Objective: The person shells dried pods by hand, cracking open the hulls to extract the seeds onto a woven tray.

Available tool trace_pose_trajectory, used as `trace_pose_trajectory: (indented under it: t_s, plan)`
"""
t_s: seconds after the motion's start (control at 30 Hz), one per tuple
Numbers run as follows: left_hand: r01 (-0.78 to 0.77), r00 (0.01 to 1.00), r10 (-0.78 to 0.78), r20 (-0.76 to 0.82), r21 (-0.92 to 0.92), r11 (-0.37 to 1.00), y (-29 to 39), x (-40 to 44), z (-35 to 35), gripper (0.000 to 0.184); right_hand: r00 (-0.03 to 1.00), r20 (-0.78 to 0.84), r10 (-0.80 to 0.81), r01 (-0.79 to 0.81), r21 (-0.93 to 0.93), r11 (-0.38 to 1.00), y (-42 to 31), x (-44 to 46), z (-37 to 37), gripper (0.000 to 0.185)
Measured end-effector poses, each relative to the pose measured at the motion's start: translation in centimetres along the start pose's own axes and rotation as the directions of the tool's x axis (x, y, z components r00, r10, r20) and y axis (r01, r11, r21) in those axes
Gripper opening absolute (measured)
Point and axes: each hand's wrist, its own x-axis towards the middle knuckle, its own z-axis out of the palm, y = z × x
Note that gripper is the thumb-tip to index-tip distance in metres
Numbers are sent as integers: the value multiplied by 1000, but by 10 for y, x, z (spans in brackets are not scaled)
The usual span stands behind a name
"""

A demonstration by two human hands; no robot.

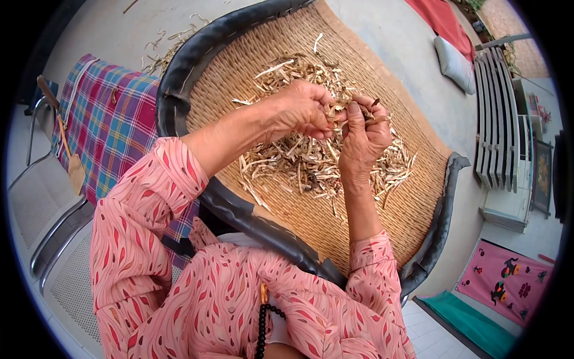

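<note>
Dried pods [287, 158] and broken husks lie heaped on a woven winnowing tray [412, 128] with a thick black rim, resting before me. Above the heap, my left hand [302, 109] pinches one end of a dry, brownish pod [336, 110]. Close beside it, my right hand [366, 134] has its thumb and fingers closed on the pod's other side, and a dark pod tip sticks out past them. The fingertips of both hands nearly meet. Whether any beans are inside the pod cannot be seen.
At left, a plaid cloth [110, 125] hangs by metal chairs [51, 203], with a wooden spatula-like tool [76, 170] on it. Scattered stalks [170, 54] lie on the floor beyond the rim. A grey cushion [454, 64] and stacked slatted panels [496, 119] are at right.
</note>
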Motion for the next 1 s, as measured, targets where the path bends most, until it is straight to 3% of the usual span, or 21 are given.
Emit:
trace_pose_trajectory:
  t_s: [0.1,0.3,0.6,0.7,1.0]
  plan:
    - [-27,999,28,-40,29,999,-1,1,0,23,993,76,93,-95,31,995,-1,2,-4,13]
    - [-34,997,36,-72,36,999,-5,6,-7,18,958,159,239,-274,261,925,1,6,-6,23]
    - [-48,990,48,-129,3,999,-6,4,-3,15,966,151,212,-244,246,938,4,4,-3,23]
    - [-31,994,37,-99,67,997,-6,5,-6,15,966,138,221,-251,275,928,3,4,2,24]
    - [-80,992,75,-98,-47,996,-6,9,-8,21,960,194,202,-256,318,913,-7,4,7,26]
